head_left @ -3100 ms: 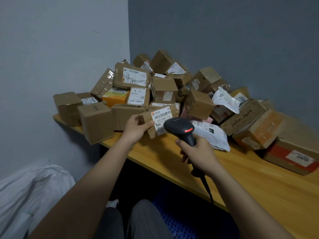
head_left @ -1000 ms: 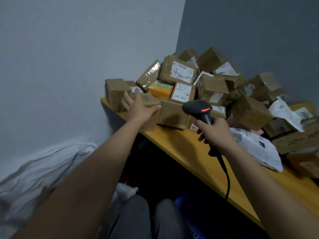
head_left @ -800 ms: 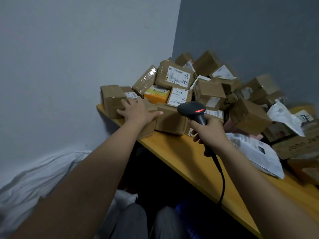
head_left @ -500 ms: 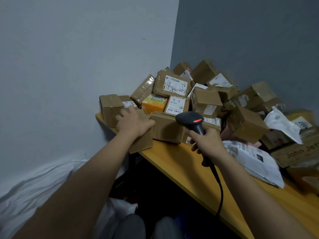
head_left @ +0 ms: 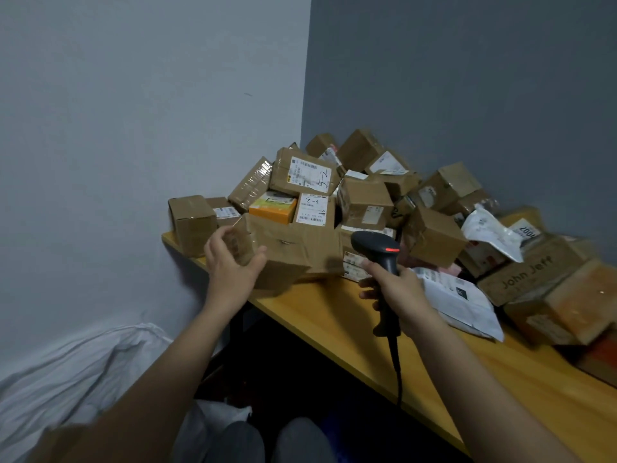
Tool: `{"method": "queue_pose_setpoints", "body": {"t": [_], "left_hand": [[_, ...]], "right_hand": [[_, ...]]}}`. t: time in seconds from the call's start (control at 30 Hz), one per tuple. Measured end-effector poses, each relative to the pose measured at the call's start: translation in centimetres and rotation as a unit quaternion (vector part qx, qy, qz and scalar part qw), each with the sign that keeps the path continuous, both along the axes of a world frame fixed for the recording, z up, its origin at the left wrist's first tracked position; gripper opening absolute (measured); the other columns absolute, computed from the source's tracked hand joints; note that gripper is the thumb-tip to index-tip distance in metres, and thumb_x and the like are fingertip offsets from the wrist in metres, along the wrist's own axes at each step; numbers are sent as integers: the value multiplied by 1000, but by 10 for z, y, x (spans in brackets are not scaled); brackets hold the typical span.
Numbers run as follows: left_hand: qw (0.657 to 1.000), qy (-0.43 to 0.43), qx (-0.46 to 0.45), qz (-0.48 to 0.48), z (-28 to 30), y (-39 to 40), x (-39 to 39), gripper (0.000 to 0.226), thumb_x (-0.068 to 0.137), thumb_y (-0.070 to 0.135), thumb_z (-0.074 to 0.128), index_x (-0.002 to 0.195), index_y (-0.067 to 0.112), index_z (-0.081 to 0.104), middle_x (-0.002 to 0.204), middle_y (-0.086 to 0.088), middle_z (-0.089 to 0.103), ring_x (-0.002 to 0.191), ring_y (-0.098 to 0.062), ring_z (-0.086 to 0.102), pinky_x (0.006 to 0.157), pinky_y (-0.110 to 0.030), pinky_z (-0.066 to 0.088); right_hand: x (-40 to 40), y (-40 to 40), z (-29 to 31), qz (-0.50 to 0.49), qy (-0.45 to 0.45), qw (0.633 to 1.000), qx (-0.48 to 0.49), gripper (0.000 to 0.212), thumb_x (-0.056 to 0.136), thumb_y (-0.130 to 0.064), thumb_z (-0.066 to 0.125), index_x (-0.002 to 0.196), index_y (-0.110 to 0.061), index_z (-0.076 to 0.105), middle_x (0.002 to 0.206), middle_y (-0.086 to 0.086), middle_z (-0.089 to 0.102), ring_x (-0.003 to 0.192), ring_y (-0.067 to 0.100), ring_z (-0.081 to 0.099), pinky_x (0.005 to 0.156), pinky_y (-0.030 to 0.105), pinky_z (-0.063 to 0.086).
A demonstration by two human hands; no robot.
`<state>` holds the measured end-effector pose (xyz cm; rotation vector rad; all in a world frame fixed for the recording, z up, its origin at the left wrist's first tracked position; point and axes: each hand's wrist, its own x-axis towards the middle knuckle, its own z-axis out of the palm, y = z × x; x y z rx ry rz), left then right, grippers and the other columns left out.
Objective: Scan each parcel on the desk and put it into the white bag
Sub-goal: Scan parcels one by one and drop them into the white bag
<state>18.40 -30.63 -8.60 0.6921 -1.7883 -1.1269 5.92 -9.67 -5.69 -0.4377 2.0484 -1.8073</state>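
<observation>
left hand [head_left: 230,265]: fingers and thumb curled round the near end of a plain brown box [head_left: 267,252]; thumb on the box's right face, fingertips on its blurred left end.
box: lifted and tilted at the desk's left front edge, its far side against the pile; no label shows on the faces turned this way.
right hand [head_left: 399,289]: fingers wrapped tight round the handle of a black scanner [head_left: 379,248]; forefinger up near the trigger.
scanner: upright above the desk's front edge, head turned toward the pile, red light lit on its back; its cable [head_left: 397,372] hangs down past the edge.
desk [head_left: 350,322]: yellow wood top, pushed into the corner of the walls.
pile [head_left: 364,202]: brown cartons heaped from the back left corner along the back edge; several bear white labels.
orange box [head_left: 273,208]: in the pile, just behind the lifted box.
small carton [head_left: 192,220]: stands at the left front corner, just left of the held box.
white mailer [head_left: 467,305]: lies flat on the desk right of the scanner hand.
"john jeff" carton [head_left: 531,272]: right of the mailer, toward the right edge.
white bag [head_left: 76,369]: on the floor left of the desk, below the left arm; crumpled, its opening cannot be made out.
knees [head_left: 267,442]: grey trousers at the bottom, under the front edge.
</observation>
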Motion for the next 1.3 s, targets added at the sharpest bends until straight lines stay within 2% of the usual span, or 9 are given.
{"method": "queue_pose_setpoints", "body": {"t": [0.1,0.23,0.4,0.57,0.73,0.9,1.1,1.2,1.3], "left_hand": [[994,-98,6,-38,-13,-12,5,90,80,28,75,147,22,15,150,-6,14,139,-32,22,111,-43,28],[935,-326,-38,-137,-26,-24,10,138,70,31,84,145,30,-31,158,-2,-19,146,-38,-1,117,-52,13],[920,-310,-150,-189,-38,-14,7,147,63,30,89,140,36,-36,159,4,-16,147,-28,-5,118,-47,8],[935,-253,-46,-246,-49,-4,0,151,49,66,83,134,44,-39,161,6,-7,149,-20,-1,120,-50,12],[929,-245,7,-276,-47,-1,-19,126,62,40,87,154,26,2,154,4,19,143,-15,22,118,-41,23],[896,-245,47,-366,-34,6,-29,91,87,-4,59,155,27,6,159,5,21,141,-14,30,111,-28,33],[944,-301,24,-136,-38,36,-35,45,97,39,49,135,17,37,138,-5,42,117,-24,51,99,-38,44],[931,-272,154,-189,-38,45,-32,68,93,64,38,144,21,24,143,-1,41,124,-26,48,88,-41,52],[915,-242,222,-232,-40,51,-31,81,88,66,43,151,30,7,154,3,29,135,-26,38,96,-47,50]], "right_hand": [[-1,2,-2,6,-9,1000,7,16,92,-31,66,94,-17,58,96,14,70,73,20,66,62,30,46],[-1,-4,-8,33,-13,999,38,21,92,-31,66,102,-15,59,93,12,69,68,18,66,59,28,45],[0,-14,-12,56,-6,997,55,21,92,-32,66,102,-14,60,90,11,69,68,19,66,57,29,45],[4,-22,-11,65,3,997,48,17,92,-30,66,98,-15,60,89,8,68,70,20,66,56,28,44],[-2,-8,-9,49,45,995,74,17,90,-30,68,97,-18,58,91,7,61,77,18,61,57,30,46],[-20,14,-10,17,44,994,95,33,87,-29,72,111,-15,54,101,10,58,84,24,58,61,32,47],[-18,9,-17,57,49,986,147,39,83,-23,77,112,-16,53,101,3,58,82,18,58,64,28,50],[-12,7,-21,59,53,987,142,40,84,-17,76,115,-13,51,97,2,57,77,15,57,58,23,48],[-8,9,-25,52,51,990,121,39,82,-17,78,112,-12,54,98,5,58,76,16,56,58,25,48]]}}
